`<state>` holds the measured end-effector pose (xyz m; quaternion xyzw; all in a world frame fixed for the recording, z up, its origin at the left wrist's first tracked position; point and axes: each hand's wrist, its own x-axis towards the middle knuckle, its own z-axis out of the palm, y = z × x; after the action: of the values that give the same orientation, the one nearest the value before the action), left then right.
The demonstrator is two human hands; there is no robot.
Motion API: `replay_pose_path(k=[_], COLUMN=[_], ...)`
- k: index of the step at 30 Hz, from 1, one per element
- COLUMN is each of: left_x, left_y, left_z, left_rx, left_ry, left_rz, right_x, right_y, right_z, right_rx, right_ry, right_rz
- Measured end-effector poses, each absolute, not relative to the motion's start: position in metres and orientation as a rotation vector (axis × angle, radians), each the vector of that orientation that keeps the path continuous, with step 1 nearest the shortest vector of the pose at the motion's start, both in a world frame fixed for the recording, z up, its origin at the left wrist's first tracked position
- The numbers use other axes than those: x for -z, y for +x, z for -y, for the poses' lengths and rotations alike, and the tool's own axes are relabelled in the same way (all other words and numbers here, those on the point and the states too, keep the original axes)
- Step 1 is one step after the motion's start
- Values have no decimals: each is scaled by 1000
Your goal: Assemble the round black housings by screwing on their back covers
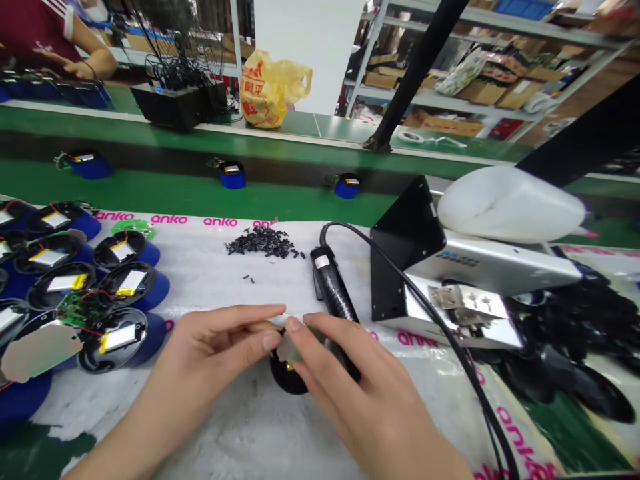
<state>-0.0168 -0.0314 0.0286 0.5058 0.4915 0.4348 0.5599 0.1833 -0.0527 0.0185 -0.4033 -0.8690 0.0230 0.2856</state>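
Note:
In front of me stands a round black housing [289,381], mostly covered by my hands, with a bit of yellow showing inside. A pale grey-green circuit board [287,349] lies at its top. My left hand [220,350] is closed, thumb and fingertips at the board's left edge. From the right, my right hand [345,373] grips the board with its fingertips and reaches over the housing. Its palm side is hidden. A black electric screwdriver [333,283] with a cable lies just beyond my right hand.
At left stand several blue round housings [157,293] with batteries and boards. A pile of small black pieces [263,242] lies ahead. A metal screw feeder [470,307] and black parts [565,353] are at right. Blue units [233,177] sit on the green belt; a co-worker [45,40] is beyond.

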Motion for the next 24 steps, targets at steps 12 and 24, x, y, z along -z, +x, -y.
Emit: replay_pose_path(k=[12,24], left_x=[-2,-5], left_y=[-19,-7], left_z=[16,12], left_rx=[-517,-452], left_ry=[1694,1006], left_rz=[-991,-898], right_x=[-18,-5], right_y=[198,198], right_z=[65,74], right_rx=[-478,-399], right_ry=[-1148,-1117], right_rz=[2155,2186])
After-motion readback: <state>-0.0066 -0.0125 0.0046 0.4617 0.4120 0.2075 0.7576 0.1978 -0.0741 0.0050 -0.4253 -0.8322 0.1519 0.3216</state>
